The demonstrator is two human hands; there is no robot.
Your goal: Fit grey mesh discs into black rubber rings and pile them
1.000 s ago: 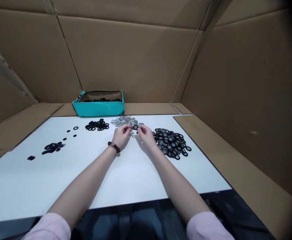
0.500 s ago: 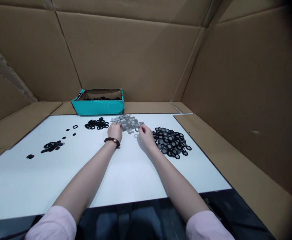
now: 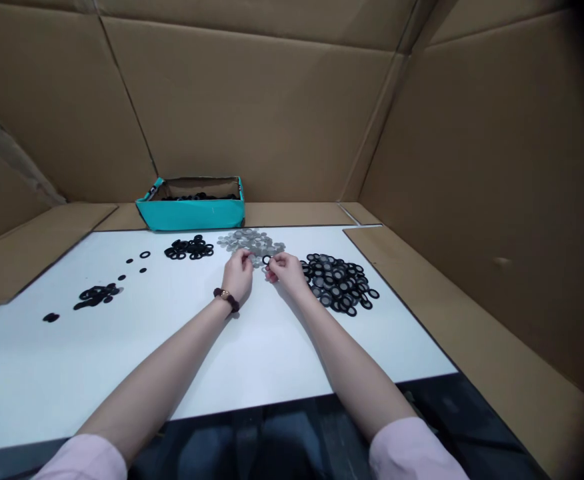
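My right hand (image 3: 286,272) is closed, pinching a small black ring (image 3: 266,260) at its fingertips. To its left, my left hand (image 3: 239,272) has thumb and fingers pressed together; whatever is between them is too small to make out. A dark bead bracelet (image 3: 227,299) circles the left wrist. Just beyond both hands spreads a pile of grey translucent discs (image 3: 250,240). Right of my right hand lies a big heap of black rings with grey centres (image 3: 341,283). A smaller pile of open black rings (image 3: 189,248) is left of my left hand.
At the back stands a turquoise box (image 3: 192,215) with black pieces inside. Several black pieces (image 3: 96,295) and a lone ring (image 3: 145,255) lie on the left of the white table (image 3: 212,373). Cardboard walls (image 3: 252,107) enclose the back and sides.
My left hand has drawn back from the disc pile, a little towards me. The right hand has shifted slightly left with the black ring at its fingertips. The view has turned slightly.
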